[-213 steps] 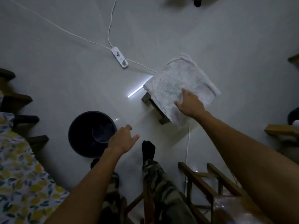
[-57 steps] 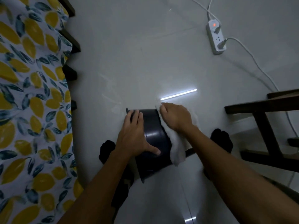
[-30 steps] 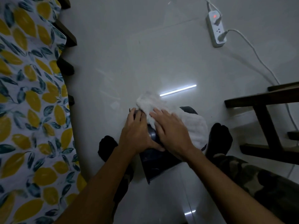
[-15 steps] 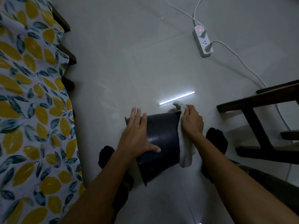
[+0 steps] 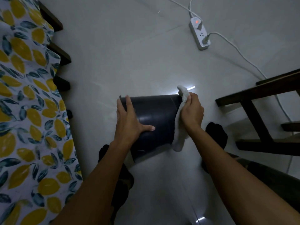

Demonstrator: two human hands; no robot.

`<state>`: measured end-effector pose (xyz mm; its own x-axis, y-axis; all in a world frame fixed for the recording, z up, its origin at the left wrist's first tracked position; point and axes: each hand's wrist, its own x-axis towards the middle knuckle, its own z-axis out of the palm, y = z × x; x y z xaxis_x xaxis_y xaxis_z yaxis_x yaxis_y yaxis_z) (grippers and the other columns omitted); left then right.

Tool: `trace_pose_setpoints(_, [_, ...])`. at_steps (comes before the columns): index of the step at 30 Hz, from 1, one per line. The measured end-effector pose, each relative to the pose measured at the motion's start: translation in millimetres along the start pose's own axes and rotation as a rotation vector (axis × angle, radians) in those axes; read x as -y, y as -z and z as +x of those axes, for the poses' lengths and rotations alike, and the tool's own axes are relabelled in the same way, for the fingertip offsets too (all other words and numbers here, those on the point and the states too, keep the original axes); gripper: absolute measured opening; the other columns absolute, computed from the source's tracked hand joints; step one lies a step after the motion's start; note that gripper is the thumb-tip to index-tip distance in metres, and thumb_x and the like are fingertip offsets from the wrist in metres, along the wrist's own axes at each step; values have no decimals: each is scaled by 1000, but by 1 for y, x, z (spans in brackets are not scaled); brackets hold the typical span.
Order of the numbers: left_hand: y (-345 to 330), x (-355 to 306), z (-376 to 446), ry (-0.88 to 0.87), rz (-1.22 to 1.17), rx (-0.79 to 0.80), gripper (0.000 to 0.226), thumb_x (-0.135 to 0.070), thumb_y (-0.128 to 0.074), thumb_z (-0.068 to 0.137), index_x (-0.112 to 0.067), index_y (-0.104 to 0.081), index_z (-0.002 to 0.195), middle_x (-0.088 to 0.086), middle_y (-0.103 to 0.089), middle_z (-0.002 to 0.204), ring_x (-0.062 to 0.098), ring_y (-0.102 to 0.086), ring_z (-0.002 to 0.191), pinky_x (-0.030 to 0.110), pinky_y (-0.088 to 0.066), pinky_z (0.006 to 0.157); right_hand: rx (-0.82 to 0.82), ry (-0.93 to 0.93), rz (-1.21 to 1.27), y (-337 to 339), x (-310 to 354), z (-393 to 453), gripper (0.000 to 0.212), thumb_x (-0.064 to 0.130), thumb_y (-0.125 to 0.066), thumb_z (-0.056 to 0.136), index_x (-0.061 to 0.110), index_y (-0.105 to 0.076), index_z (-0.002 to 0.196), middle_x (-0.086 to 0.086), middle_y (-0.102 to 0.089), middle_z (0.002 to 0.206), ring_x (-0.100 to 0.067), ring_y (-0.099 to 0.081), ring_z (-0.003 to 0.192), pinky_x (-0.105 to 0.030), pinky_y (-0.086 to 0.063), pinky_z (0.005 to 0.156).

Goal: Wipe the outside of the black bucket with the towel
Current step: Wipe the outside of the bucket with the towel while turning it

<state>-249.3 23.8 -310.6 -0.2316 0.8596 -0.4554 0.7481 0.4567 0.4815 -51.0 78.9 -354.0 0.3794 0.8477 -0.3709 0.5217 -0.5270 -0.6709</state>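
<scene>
The black bucket (image 5: 156,120) is held tipped between my hands above the pale floor, its glossy side wall facing me. My left hand (image 5: 129,121) lies flat on the bucket's left side, fingers spread, thumb pointing right. My right hand (image 5: 191,111) grips the white towel (image 5: 179,127) and presses it against the bucket's right side. The towel runs from above my fingers down to a loose end hanging below the bucket's lower right corner. The bucket's opening is hidden from me.
A bed with a lemon-print sheet (image 5: 27,111) fills the left side. A dark wooden stool frame (image 5: 259,114) stands at the right. A white power strip (image 5: 199,34) with cables lies on the floor at the top right. My sock-covered feet (image 5: 216,133) rest below the bucket.
My right hand with the towel has slid from the bucket's top face over to its right side. The left hand has stayed flat on the left wall.
</scene>
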Motion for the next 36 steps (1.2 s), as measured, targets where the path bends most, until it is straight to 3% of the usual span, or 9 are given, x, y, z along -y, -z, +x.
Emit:
trace_pose_setpoints(7, [-10,7,-38,-122,15,-190,138,-35,-99,54,-28,-11,160,15,-9,164,36,-20,149,55,-36,116,-51,69,-40,19,-8,-25,40,36,-31,113,22,-57,141,-8,-72,119,-28,-67,109,-39,-53,91])
trace_pose_setpoints(13, [-1,14,-99,-25,241,-389,105,-79,-74,63,-14,-44,140,10,-60,118,29,-59,104,42,-47,88,-114,149,3,57,-7,-64,38,38,-32,112,28,-58,138,-4,-71,125,-27,-67,114,-42,-53,96])
trace_pose_setpoints(20, [15,6,-111,-2,354,-291,118,-96,-55,58,-20,-38,146,9,-44,141,30,-46,125,46,-42,100,-83,219,-22,87,-2,-109,39,39,-34,112,26,-57,141,-3,-71,124,-24,-67,112,-38,-54,93])
trace_pose_setpoints(23, [2,3,-113,27,367,-46,135,-96,-59,52,-24,-19,158,13,-16,165,36,-16,150,53,-28,115,-5,237,-57,90,-10,-129,39,37,-37,112,26,-56,143,-1,-69,127,-21,-66,116,-41,-52,100])
trace_pose_setpoints(27, [-29,13,-121,55,325,255,159,-90,-72,46,-13,7,160,16,16,167,35,17,154,52,-11,125,223,348,-228,78,-34,-152,44,32,-45,108,24,-50,151,5,-66,127,-12,-62,118,-33,-45,101])
trace_pose_setpoints(30, [-45,14,-130,-20,388,270,151,-85,-71,57,-5,8,159,22,8,167,38,13,154,49,-10,126,460,545,-331,54,-60,-175,47,47,-34,106,31,-55,145,5,-67,134,-9,-62,120,-38,-53,104])
trace_pose_setpoints(33, [-54,16,-138,-186,501,72,146,-89,-66,54,-3,-10,157,33,-29,158,49,-29,146,56,-37,115,527,785,-640,29,-85,-169,50,51,-29,107,34,-47,150,-12,-36,166,-31,-30,155,-54,-25,125])
trace_pose_setpoints(34, [-56,18,-138,-191,494,65,149,-92,-64,48,-5,-13,157,32,-30,157,49,-31,145,57,-35,116,544,826,-686,25,-84,-160,51,52,-26,108,35,-40,154,-12,-26,170,-33,-20,158,-55,-18,127])
trace_pose_setpoints(36, [-59,24,-138,-103,447,172,157,-96,-60,46,-8,-1,161,24,-6,167,42,-6,154,51,-12,126,590,866,-725,14,-80,-139,54,53,-22,108,36,-31,159,-9,-18,172,-31,-13,159,-53,-12,128])
